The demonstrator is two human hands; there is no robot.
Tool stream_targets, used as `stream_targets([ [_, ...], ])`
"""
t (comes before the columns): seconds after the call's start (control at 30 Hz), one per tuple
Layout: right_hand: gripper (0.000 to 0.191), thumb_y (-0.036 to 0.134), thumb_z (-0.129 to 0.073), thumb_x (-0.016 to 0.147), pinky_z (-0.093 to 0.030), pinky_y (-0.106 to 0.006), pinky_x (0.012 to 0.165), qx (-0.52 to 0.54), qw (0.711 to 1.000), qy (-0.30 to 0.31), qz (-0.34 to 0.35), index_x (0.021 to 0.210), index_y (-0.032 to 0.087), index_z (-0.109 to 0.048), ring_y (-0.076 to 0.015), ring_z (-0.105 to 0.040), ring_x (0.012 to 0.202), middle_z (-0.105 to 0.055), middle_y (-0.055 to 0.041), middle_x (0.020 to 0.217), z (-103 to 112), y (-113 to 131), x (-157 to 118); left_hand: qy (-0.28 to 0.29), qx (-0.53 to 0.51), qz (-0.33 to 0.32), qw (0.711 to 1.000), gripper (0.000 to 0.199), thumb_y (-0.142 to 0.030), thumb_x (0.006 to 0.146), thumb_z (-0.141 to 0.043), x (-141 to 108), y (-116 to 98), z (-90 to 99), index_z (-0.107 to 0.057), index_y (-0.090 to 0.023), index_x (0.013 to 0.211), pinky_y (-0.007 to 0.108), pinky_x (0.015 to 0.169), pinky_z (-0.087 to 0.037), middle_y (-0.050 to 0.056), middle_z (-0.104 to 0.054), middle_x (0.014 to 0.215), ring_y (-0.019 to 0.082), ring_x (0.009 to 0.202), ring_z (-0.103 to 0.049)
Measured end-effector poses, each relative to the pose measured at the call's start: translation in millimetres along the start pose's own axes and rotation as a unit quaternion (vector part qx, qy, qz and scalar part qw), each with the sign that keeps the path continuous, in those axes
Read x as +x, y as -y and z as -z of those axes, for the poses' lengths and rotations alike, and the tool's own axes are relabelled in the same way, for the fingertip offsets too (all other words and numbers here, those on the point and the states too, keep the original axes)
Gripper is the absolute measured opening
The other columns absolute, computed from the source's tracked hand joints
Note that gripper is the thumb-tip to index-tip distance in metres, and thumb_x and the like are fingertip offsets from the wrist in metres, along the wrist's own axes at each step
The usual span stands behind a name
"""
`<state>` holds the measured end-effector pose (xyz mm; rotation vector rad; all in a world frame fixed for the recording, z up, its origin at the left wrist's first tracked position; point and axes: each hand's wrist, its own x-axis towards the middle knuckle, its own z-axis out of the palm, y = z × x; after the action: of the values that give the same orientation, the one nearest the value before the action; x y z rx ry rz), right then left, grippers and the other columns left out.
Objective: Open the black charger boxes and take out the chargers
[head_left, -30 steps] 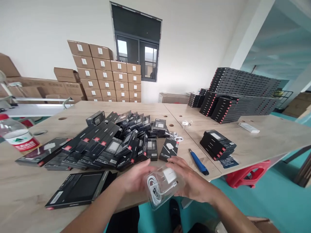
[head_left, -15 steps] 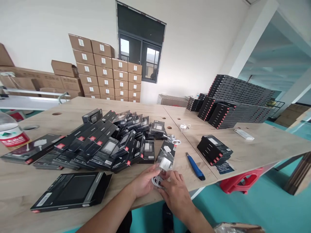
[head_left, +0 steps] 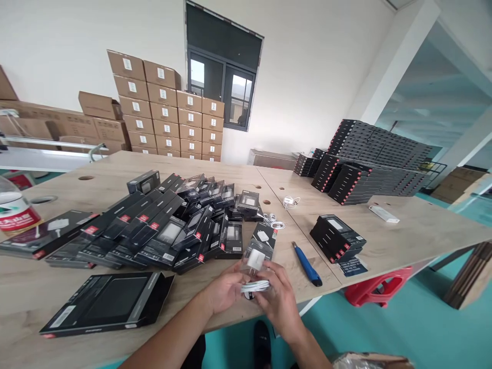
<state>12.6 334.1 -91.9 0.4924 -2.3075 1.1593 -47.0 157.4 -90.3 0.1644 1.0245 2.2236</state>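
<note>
Near the table's front edge, my left hand point(head_left: 226, 290) pinches the left side of a coiled white cable point(head_left: 255, 286). My right hand point(head_left: 279, 297) closes on the cable's right side. Just beyond the coil, a white charger point(head_left: 255, 260) sits in a clear plastic tray between my hands. Behind it lies a black box point(head_left: 263, 236) with a charger picture. A blue cutter point(head_left: 307, 263) rests to the right. An opened black package point(head_left: 107, 303) lies at the left front.
Many black boxes point(head_left: 169, 230) are heaped left of centre. A short stack point(head_left: 334, 238) stands at right, larger stacks point(head_left: 369, 154) behind. Loose white cables point(head_left: 273, 221) lie mid-table. A bottle point(head_left: 15, 212) stands at far left, and a red stool point(head_left: 378, 289) below the right edge.
The coiled cable has turned and now shows edge-on, spread between both hands. My right hand has shifted slightly, with its fingers now round the coil's right side. The view has moved a little.
</note>
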Motion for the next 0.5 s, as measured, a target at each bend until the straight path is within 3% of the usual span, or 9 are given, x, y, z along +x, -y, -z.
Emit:
stream_targets([
  [0.13,0.031,0.013,-0.064,0.086,-0.052,-0.050,0.104,-0.108,0.988,0.055,0.096,0.115,0.024,-0.066,-0.0316,-0.057,0.132,-0.062,-0.0117,0.140,-0.1,-0.8,0.9,-0.009,-0.010,0.017,1.000,0.026,-0.026,0.077,-0.072,1.3,-0.2,3.6,-0.072,-0.015,0.101,0.033,0.068,-0.051,0.006,-0.074,0.086,0.021,0.075,-0.068],
  [0.23,0.020,0.017,-0.059,0.092,-0.055,-0.047,0.102,-0.122,0.983,0.043,0.129,0.110,0.023,-0.066,-0.0301,-0.061,0.128,-0.068,-0.0111,0.133,-5.3,-5.3,-2.2,-0.006,-0.004,0.004,1.000,0.019,-0.023,0.077,-0.072,2.5,-0.2,2.6,-0.073,-0.014,0.093,0.030,0.064,-0.049,0.005,-0.074,0.081,0.019,0.069,-0.066],
  [0.3,0.017,0.019,-0.055,0.095,-0.059,-0.041,0.094,-0.101,0.989,0.017,0.105,0.108,0.023,-0.065,-0.0277,-0.070,0.116,-0.073,-0.0108,0.122,-9.7,-9.5,-5.3,0.003,0.006,-0.014,1.000,0.017,-0.020,0.074,-0.072,1.7,-1.2,-0.5,-0.073,-0.013,0.091,0.029,0.066,-0.049,0.005,-0.073,0.079,0.018,0.069,-0.065],
  [0.4,0.020,0.023,-0.049,0.099,-0.062,-0.034,0.069,-0.076,0.995,-0.056,0.022,0.110,0.021,-0.065,-0.0244,-0.077,0.079,-0.078,-0.0086,0.091,-15.2,-15.0,-6.9,0.019,0.021,-0.037,0.999,0.024,-0.014,0.070,-0.073,-1.2,-3.7,-5.8,-0.073,-0.012,0.094,0.030,0.075,-0.051,0.008,-0.074,0.087,0.019,0.079,-0.067],
  [0.43,0.022,0.023,-0.049,0.099,-0.062,-0.034,0.068,-0.075,0.994,-0.073,0.013,0.112,0.021,-0.065,-0.0243,-0.076,0.077,-0.078,-0.0087,0.090,-16.6,-16.4,-6.0,0.021,0.024,-0.042,0.999,0.025,-0.013,0.070,-0.073,-2.0,-4.4,-6.8,-0.072,-0.013,0.095,0.030,0.076,-0.051,0.008,-0.074,0.088,0.019,0.080,-0.067],
  [0.5,0.030,0.023,-0.053,0.095,-0.062,-0.040,0.084,-0.087,0.993,-0.072,0.044,0.123,0.019,-0.063,-0.0282,-0.074,0.100,-0.076,-0.0131,0.109,-18.9,-18.5,-2.8,0.015,0.028,-0.047,0.998,0.026,-0.012,0.070,-0.073,-2.6,-5.1,-7.0,-0.071,-0.015,0.096,0.029,0.074,-0.052,0.006,-0.073,0.086,0.019,0.079,-0.067],
])
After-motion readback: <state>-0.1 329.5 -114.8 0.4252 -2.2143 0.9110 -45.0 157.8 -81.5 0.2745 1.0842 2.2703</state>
